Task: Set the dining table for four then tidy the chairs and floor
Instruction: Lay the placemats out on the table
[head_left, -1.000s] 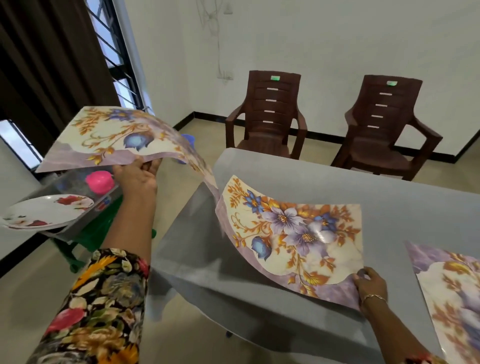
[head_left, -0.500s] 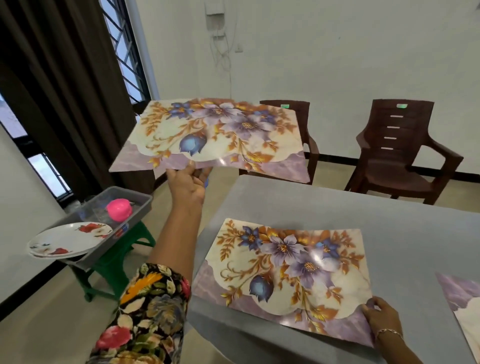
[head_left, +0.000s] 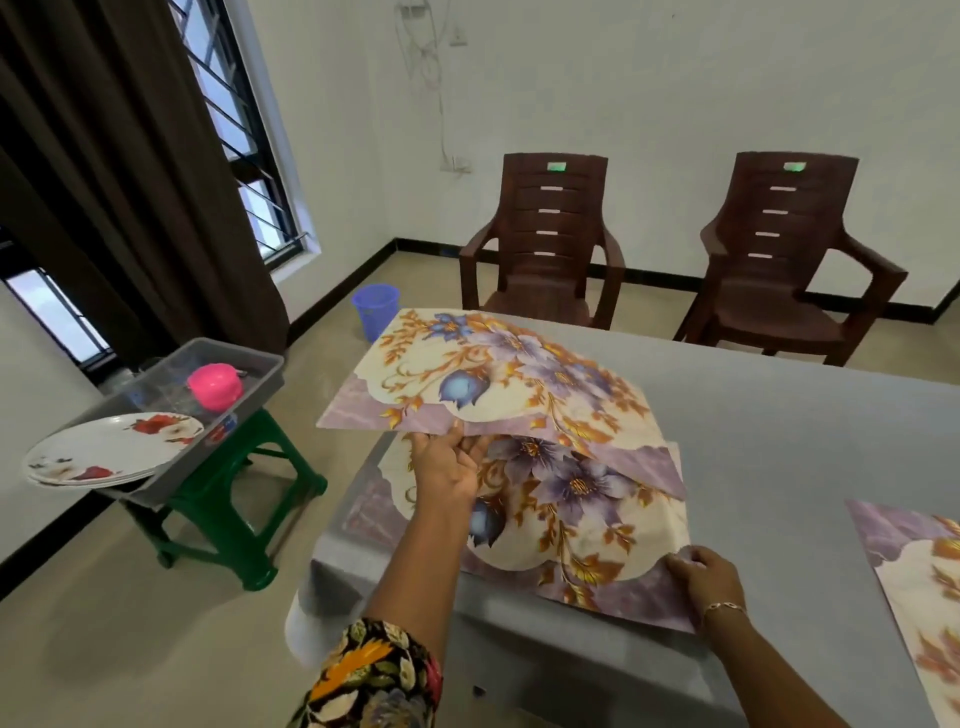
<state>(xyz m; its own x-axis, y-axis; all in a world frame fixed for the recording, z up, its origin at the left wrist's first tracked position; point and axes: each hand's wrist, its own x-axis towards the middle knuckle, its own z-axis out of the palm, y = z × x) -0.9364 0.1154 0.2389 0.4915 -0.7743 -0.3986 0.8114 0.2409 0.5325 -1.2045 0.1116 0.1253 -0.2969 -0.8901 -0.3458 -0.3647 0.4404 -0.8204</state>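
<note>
My left hand (head_left: 445, 465) pinches the near edge of a floral placemat (head_left: 483, 374) and holds it just above the grey table (head_left: 779, 415), over the far left corner. A second floral placemat (head_left: 582, 519) lies flat on the table near me. My right hand (head_left: 698, 577) holds down its near right corner with curled fingers. A third placemat (head_left: 914, 577) lies at the right edge of the view, partly cut off.
A green stool (head_left: 228, 499) to the left carries a grey tray (head_left: 171, 467) with stacked floral plates (head_left: 109, 452) and a pink container (head_left: 214, 385). A blue bin (head_left: 375, 310) stands on the floor. Two brown plastic chairs (head_left: 545, 239) (head_left: 779, 249) stand beyond the table.
My left hand has brought the raised placemat down and forward, from in front of the chairs to just above the table. My right hand has stayed on the flat placemat's corner.
</note>
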